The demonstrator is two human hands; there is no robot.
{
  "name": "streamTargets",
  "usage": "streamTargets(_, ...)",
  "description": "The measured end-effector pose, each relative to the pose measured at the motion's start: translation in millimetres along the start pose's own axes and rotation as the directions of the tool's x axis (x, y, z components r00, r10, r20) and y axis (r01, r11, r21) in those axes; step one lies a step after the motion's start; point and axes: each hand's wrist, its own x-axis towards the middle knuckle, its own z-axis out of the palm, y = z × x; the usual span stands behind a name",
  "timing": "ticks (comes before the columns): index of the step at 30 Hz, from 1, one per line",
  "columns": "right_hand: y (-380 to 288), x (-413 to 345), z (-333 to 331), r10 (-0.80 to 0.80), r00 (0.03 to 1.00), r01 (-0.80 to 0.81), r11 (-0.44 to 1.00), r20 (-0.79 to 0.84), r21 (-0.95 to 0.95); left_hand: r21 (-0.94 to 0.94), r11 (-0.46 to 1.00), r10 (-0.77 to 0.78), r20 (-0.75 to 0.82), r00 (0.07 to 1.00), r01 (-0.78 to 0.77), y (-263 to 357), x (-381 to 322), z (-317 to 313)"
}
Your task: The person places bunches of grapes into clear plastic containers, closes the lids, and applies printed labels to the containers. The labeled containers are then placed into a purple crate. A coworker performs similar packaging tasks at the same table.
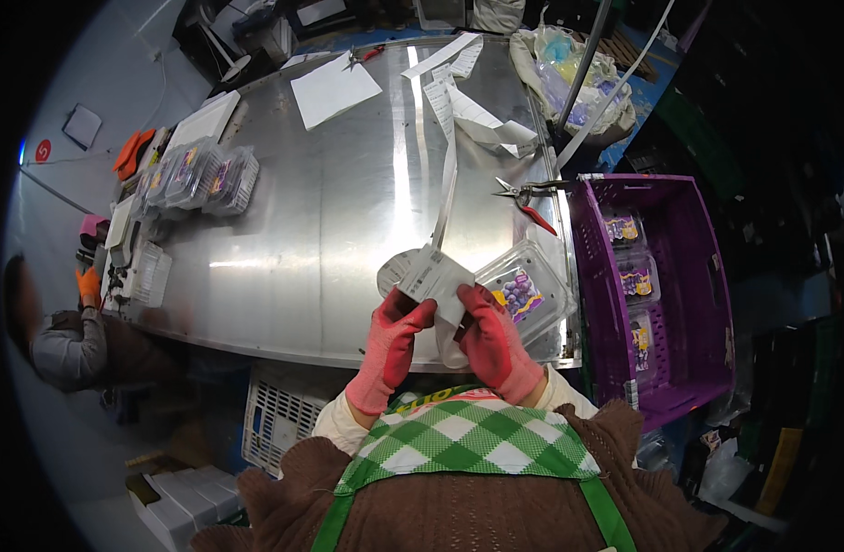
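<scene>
My left hand [398, 338], in a red coated glove, pinches a strip of printed paper labels [432, 272] near the table's front edge. My right hand [496, 345], gloved alike, grips the strip's other side. Part of the strip hangs down between the hands. From the held part, a paper band [448, 186] stretches away across the table. Just beyond my right hand lies a clear plastic clamshell [550, 286] with a grape-printed label; the hand covers its near left corner. A rounded printed paper piece [393, 270] shows behind my left fingers.
Red-handled snips [529, 196] rest at the steel table's [277, 276] right edge. A purple crate [684, 290] to the right holds three clamshells. Stacked clamshells [194, 176] stand at the far left. Another person [70, 345] wearing an orange glove works there. Loose label strips [484, 124] lie at the back.
</scene>
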Motion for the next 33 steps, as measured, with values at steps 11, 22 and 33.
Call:
streamTargets(11, 4.6, -15.4, -15.3, -0.105, 0.993, 0.114, 0.822, 0.049, -0.558, 0.106, 0.988, 0.120, -0.097, 0.988, -0.109, -5.5, 11.3, -9.8)
streamTargets(22, -0.1, -42.2, -104.9, -0.264, 0.937, 0.072, 0.785, -0.228, -0.615, 0.231, 0.972, 0.050, 0.025, 0.998, -0.054, 17.3, 15.3, -25.7)
streamTargets(33, 21.2, -8.2, -143.1, -0.144, 0.793, -0.041, 0.957, -0.592, -0.288, 0.239, 0.969, 0.071, -0.024, 0.997, -0.064, 14.1, 15.2, -22.3)
